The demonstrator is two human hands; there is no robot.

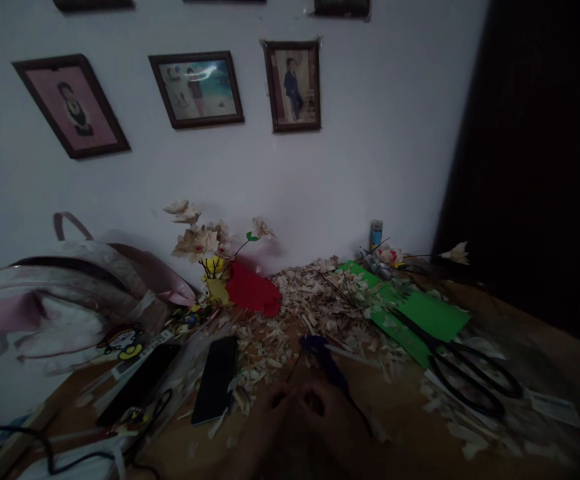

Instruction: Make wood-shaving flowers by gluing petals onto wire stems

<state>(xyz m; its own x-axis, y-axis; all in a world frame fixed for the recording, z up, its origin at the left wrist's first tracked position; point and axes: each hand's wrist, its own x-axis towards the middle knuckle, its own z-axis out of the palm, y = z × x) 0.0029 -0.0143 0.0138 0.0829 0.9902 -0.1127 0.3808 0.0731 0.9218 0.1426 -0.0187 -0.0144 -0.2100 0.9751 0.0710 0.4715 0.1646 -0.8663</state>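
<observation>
Fingers of the left hand (266, 412) are pinching a thin, dark, wire-like stem (295, 367), poking up beside the blue plastic glue gun (329, 363). The right hand (329, 410) is resting curled alongside; I cannot tell whether it is gripping anything. The stem is looking light and bendy, so pinching low seems best.
</observation>
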